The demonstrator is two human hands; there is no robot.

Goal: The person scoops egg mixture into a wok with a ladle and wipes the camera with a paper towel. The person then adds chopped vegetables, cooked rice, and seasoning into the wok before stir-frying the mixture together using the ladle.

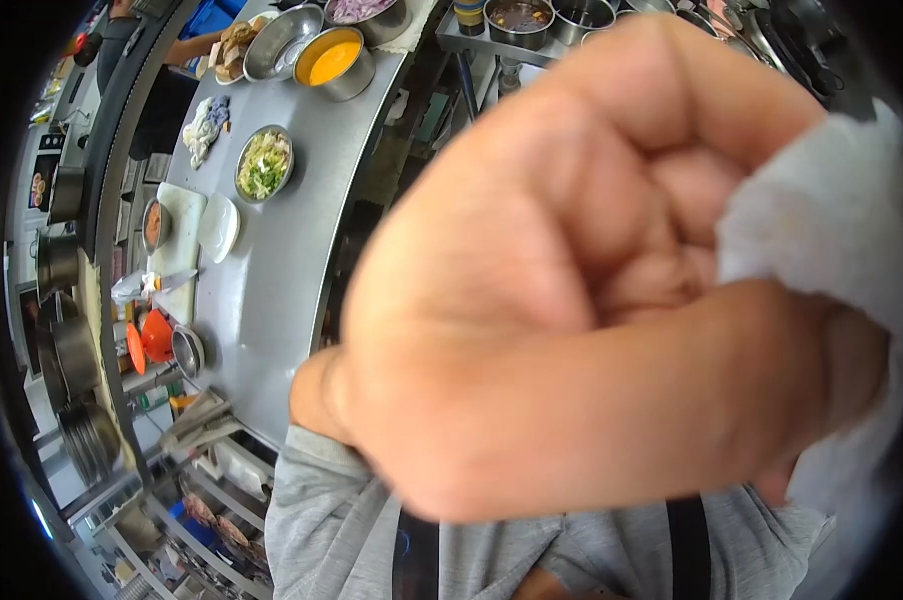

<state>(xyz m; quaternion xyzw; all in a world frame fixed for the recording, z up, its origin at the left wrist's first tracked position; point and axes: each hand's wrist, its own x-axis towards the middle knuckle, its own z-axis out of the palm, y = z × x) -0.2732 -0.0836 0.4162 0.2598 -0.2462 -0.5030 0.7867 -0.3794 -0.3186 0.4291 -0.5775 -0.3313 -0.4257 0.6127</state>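
My left hand (571, 280) fills much of the view, very close to the camera. Its fingers are curled and its thumb lies along the lower side. A crumpled white cloth or paper (821, 210) is pinched between the thumb and fingers at the right. The forearm rises from a grey sleeve (321, 450) at the lower left. My right hand cannot be made out; its sleeve (771, 535) shows at the lower right.
On the steel counter (281, 300) stand a bowl of chopped greens (264, 163), a pot of orange liquid (333, 65), a white dish (219, 228) and a cutting board (178, 240) with a knife (176, 279). Another person's arm (191, 48) shows at the upper left. Pots (519, 22) line the top.
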